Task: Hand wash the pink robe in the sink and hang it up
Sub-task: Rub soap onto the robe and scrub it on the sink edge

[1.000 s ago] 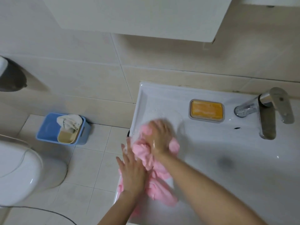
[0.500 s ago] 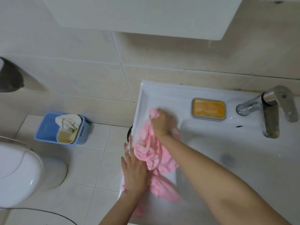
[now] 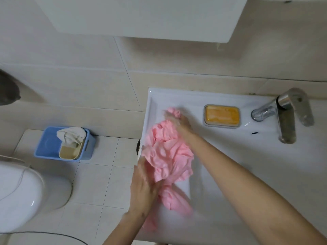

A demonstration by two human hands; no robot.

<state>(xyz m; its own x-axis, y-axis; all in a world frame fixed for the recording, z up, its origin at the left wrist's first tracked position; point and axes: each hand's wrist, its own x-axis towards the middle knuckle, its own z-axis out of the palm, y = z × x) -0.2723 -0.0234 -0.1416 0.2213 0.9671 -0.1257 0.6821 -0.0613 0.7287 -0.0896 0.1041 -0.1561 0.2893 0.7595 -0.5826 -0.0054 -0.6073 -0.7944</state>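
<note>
The wet pink robe (image 3: 168, 156) lies bunched along the left edge of the white sink (image 3: 230, 165). My right hand (image 3: 178, 119) grips the robe's far end near the sink's back left corner, a knot of pink cloth showing past the fingers. My left hand (image 3: 143, 184) rests on the robe's near part at the sink's left rim, fingers stretched over the cloth and pressing it down. A tail of the robe hangs below this hand towards the front edge.
An orange soap bar in a grey dish (image 3: 222, 116) sits on the sink's back ledge. The chrome tap (image 3: 286, 115) stands at the right. On the floor are a blue bin (image 3: 53, 144) with a cloth and a white toilet (image 3: 26, 191). A cabinet (image 3: 141, 15) hangs overhead.
My right hand has pushed the robe's far end away towards the sink's back left corner, stretching the cloth out. My left hand has stayed pressing the near part.
</note>
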